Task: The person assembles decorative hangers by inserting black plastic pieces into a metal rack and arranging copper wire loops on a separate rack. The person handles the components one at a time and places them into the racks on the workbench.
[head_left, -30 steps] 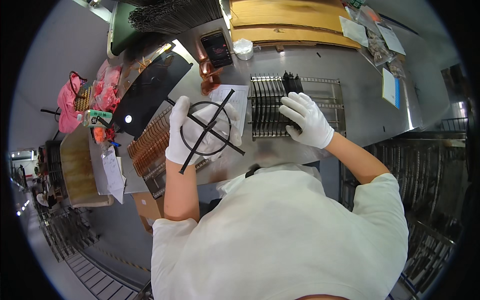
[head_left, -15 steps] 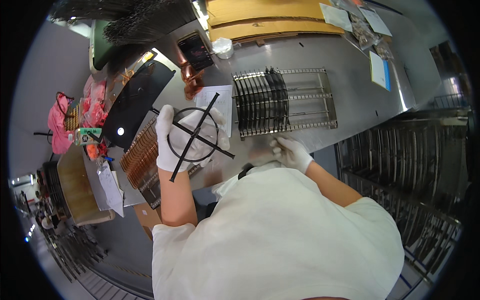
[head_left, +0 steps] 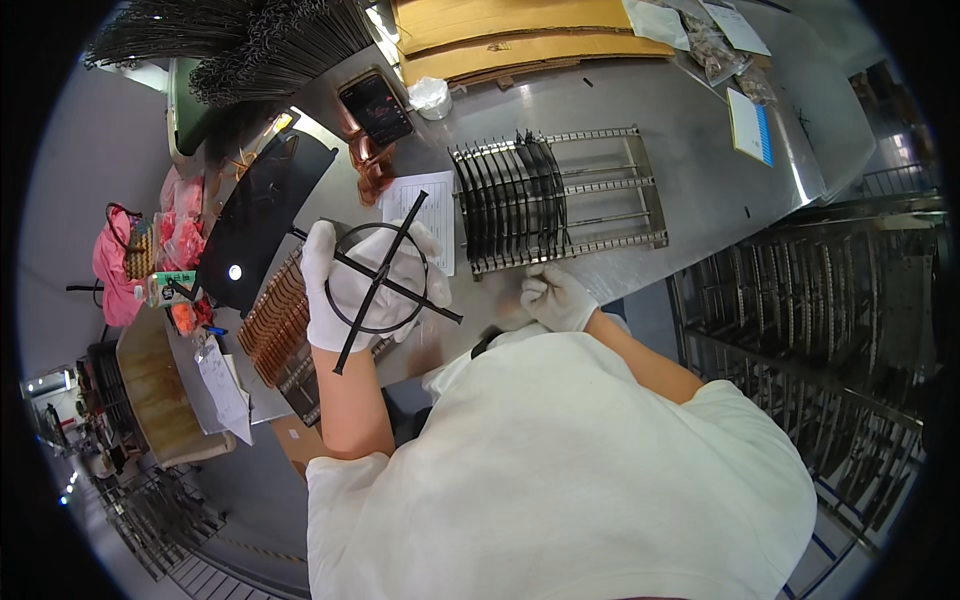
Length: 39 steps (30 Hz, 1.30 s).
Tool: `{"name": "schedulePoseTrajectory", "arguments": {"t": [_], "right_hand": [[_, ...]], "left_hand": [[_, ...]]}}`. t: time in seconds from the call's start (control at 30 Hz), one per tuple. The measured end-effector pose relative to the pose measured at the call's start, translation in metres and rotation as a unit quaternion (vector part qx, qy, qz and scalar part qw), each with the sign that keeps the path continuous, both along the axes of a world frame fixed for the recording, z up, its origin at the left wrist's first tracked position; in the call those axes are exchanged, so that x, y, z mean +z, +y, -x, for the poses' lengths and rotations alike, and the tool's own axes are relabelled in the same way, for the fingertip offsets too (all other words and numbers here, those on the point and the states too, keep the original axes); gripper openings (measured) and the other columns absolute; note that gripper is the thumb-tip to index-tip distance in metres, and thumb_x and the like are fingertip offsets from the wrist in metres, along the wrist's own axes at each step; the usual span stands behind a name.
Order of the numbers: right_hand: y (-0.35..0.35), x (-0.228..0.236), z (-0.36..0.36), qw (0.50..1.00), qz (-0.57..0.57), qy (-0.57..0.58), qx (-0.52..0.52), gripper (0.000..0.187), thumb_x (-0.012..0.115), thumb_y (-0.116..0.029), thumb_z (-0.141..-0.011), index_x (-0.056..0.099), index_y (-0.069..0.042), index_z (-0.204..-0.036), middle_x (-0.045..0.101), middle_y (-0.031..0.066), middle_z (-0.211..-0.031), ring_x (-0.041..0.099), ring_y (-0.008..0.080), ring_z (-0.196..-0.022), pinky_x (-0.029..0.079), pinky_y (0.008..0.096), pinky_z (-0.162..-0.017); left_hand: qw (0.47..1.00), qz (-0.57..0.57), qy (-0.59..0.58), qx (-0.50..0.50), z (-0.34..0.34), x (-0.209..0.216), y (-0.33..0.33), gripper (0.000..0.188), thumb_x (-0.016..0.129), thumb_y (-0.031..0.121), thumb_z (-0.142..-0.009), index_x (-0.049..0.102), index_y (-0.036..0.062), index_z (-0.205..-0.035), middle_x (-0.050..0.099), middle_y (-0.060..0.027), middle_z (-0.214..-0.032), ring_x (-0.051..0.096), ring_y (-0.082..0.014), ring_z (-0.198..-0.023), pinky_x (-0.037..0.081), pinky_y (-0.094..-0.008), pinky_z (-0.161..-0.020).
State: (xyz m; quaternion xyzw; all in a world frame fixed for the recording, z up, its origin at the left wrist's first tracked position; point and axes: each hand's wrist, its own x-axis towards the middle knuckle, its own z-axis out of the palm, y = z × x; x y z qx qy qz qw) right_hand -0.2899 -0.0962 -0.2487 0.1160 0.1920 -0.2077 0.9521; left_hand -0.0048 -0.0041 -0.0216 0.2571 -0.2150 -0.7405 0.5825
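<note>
My left hand [head_left: 415, 245], in a white glove, holds up a black cross-shaped grate with a round ring [head_left: 345, 340] over the table. The palm shows behind the ring, while the crossed bars stick out past it. My right hand [head_left: 562, 302], gloved too, is by the table's front edge, just below the metal rack. Its fingers are curled in, and whatever they may hold is hidden. In the slotted metal rack [head_left: 650, 195], black curved pieces [head_left: 505, 205] stand in a row on the left part; bare rails show on the right.
A copper-coloured row of pieces [head_left: 272, 340] sits in another rack by my left forearm. Around the table lie a dark curved panel [head_left: 265, 215], a phone [head_left: 376, 108], a white roll [head_left: 430, 98], a paper sheet [head_left: 430, 210] and cardboard [head_left: 530, 30]. Metal racks [head_left: 800, 300] stand at right.
My right hand has moved a little left along the rack's near side, its fingers curled tighter. The grate has turned slightly in my left hand. The whole view has shifted a little.
</note>
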Motion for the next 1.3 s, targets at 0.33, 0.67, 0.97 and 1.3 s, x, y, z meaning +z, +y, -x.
{"name": "schedulePoseTrajectory", "arguments": {"t": [0.33,0.67,0.97,1.3], "right_hand": [[-0.006,0.030,-0.006,0.975,-0.218,-0.005,0.030,0.021,0.047,-0.022,-0.106,0.057,-0.011,-0.092,0.057,-0.0044,-0.081,0.045,0.0096,-0.063,0.040,0.0266,-0.065],[0.003,0.101,0.021,0.747,0.445,0.423,0.255,0.035,0.053,-0.017,-0.106,0.058,-0.005,-0.137,0.074,0.0087,-0.102,0.062,0.0123,-0.064,0.051,0.0276,-0.057],[-0.076,0.244,0.000,0.098,0.885,0.438,-0.124,0.068,0.080,-0.008,-0.075,0.058,-0.009,-0.139,0.066,0.0167,-0.120,0.064,0.0318,-0.111,0.052,0.0427,-0.097],[-0.072,0.295,-0.013,0.488,0.833,0.178,0.193,0.054,0.064,-0.005,-0.090,0.059,-0.008,-0.144,0.064,0.0198,-0.139,0.060,0.0286,-0.132,0.047,0.0360,-0.110]], "left_hand": [[0.998,-0.026,-0.047,0.027,0.004,0.006,-0.004,0.116,0.040,0.090,-0.084,0.055,-0.0199,-0.118,0.067,-0.0183,-0.077,0.067,-0.0376,-0.073,0.054,-0.0383,-0.065],[0.999,-0.032,-0.010,0.031,0.005,0.004,-0.002,0.113,0.036,0.087,-0.087,0.055,-0.0202,-0.119,0.065,-0.0164,-0.075,0.066,-0.0360,-0.071,0.055,-0.0403,-0.066],[0.946,-0.090,-0.084,-0.300,0.052,-0.010,-0.044,0.091,0.020,0.075,-0.100,0.064,-0.0022,-0.119,0.072,-0.0121,-0.087,0.067,-0.0220,-0.065,0.050,-0.0263,-0.058],[0.693,0.094,-0.576,-0.422,0.048,0.043,-0.070,0.033,0.052,0.022,-0.102,0.071,0.0005,-0.119,0.072,-0.0111,-0.114,0.067,-0.0221,-0.103,0.054,-0.0312,-0.087]]}}
